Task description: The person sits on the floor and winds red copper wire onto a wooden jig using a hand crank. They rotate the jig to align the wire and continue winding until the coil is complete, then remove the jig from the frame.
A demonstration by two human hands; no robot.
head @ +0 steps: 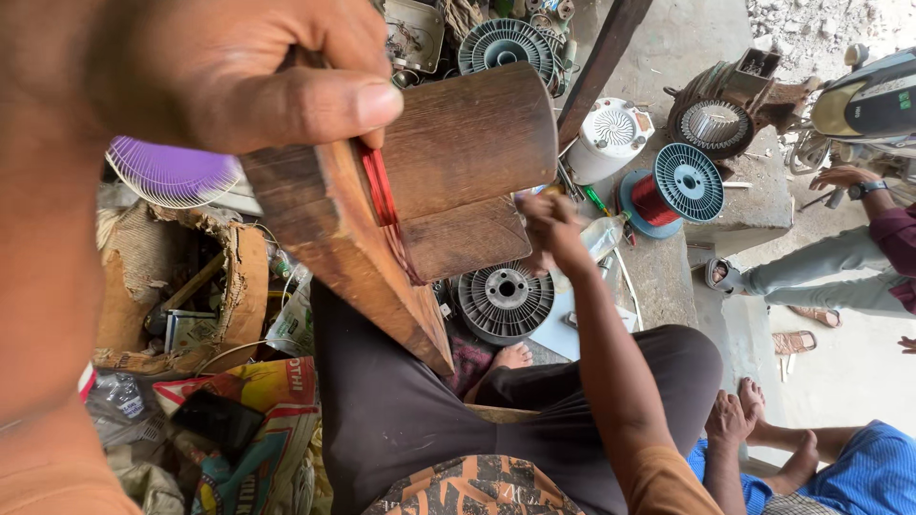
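Left hand (239, 76): we clamp thumb and fingers over the wooden winding former (420, 191).
Former axis: from eleven down to five o'clock.
Red copper wire (382, 191): wound in its groove, just under our thumb.
Right hand (549, 229): at three o'clock of the former, fingers curled; we cannot tell whether it holds anything.

Daylit grey concrete floor (840, 372) crowded with workshop clutter (181, 286).
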